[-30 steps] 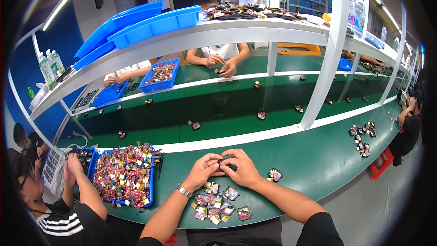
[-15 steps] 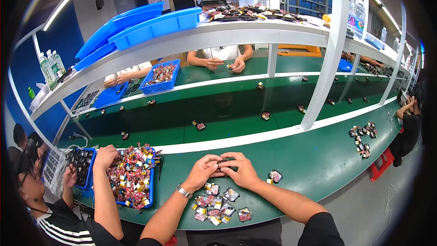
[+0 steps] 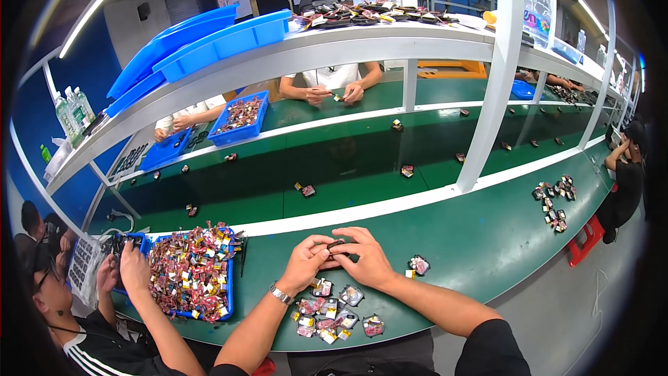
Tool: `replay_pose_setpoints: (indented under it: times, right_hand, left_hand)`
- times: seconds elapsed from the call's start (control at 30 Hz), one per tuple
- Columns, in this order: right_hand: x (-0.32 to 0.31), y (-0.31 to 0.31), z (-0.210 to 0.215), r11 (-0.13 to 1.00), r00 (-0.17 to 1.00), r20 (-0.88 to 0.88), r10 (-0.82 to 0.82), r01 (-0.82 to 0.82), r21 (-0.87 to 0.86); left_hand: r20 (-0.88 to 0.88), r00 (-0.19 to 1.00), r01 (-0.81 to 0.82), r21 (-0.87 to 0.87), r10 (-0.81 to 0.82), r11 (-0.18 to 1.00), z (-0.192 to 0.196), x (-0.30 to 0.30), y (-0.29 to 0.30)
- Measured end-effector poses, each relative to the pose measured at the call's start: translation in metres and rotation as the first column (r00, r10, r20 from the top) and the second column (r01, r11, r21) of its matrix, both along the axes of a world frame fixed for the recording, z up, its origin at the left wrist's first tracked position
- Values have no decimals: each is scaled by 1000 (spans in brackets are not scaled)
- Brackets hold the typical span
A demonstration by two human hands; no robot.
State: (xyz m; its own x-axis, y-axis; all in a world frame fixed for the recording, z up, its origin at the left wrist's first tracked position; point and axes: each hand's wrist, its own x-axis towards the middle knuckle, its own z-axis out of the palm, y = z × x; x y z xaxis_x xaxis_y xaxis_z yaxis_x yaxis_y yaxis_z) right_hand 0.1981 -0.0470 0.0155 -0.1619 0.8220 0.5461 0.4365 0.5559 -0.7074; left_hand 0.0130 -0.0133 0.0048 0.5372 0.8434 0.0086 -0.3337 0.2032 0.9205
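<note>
Close together over the green bench, my left hand (image 3: 306, 262) and my right hand (image 3: 363, 262) pinch a small dark casing (image 3: 335, 245) between their fingertips. The fingers cover most of it, so its details are hidden. A metal-banded watch (image 3: 281, 293) is on my left wrist. Just below my hands lies a loose group of small rounded casings (image 3: 327, 324), with clear, pinkish-red, white and yellow parts showing. Another such casing (image 3: 419, 264) rests to the right of my right hand.
At left, a blue tray (image 3: 231, 285) is heaped with red, white and yellow parts. Beyond it, a co-worker's hand (image 3: 134, 268) is at a tray of black casings (image 3: 126, 244). A white post (image 3: 490, 83) and shelf (image 3: 334, 49) stand ahead. More casings (image 3: 554, 202) lie far right.
The co-worker's hand at left has moved from the heaped tray leftward to the black casings. My hands stay together on the dark casing, with slight finger shifts. The whole view has shifted slightly.
</note>
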Motion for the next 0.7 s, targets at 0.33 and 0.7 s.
replay_pose_setpoints:
  times: [0.33, 0.7]
  right_hand:
    - [0, 2, -1, 1000, 1000, 4, -21, 21, 11]
    - [-1, 1, 7, 968, 994, 91, -63, 39, 248]
  left_hand:
    - [-36, 998, -57, 34, 58, 998, 2, 5, -4]
    - [-33, 998, -55, -23, 54, 998, 1, 3, 0]
